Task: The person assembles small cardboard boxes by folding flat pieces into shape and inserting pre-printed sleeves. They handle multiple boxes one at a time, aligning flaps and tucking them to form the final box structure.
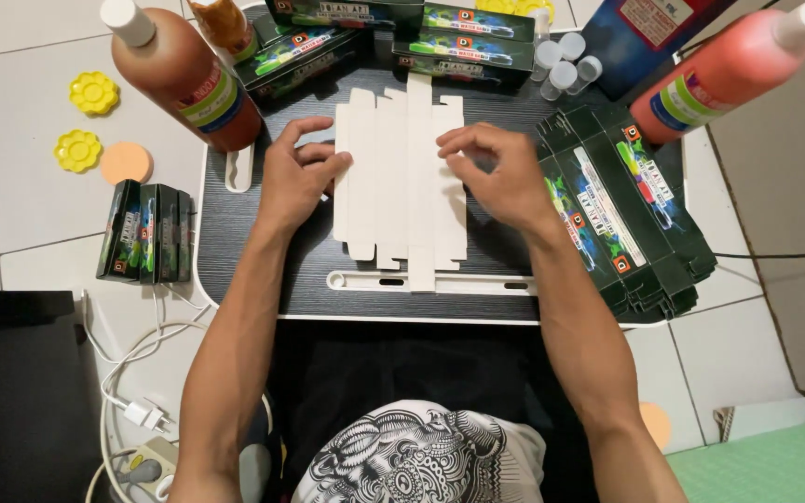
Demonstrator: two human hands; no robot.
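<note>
flat white cardboard box blank: lies unfolded, plain side up, in the middle of the dark wood-grain worktop, its tabs pointing away from and toward the person.
left hand: rests on the blank's left edge; grip loosely curled, fingertips touching the card near its upper left side, nothing lifted or enclosed.
right hand: lies over the blank's right side; grip half closed, thumb and fingers drawn together and pinching at the card's upper right edge.
stack of flat dark printed cartons: on the right part of the worktop, just beside the right wrist.
assembled dark printed boxes: along the far edge of the worktop, beyond the blank.
brown squeeze bottle with white cap: stands at the far left corner, near the left hand.
red-orange squeeze bottle with white cap: lies tilted at the far right.
small clear vials: clustered between the boxes and the red-orange bottle.
yellow flower-shaped lids: on the tiled floor to the left, well apart from the hands.
</note>
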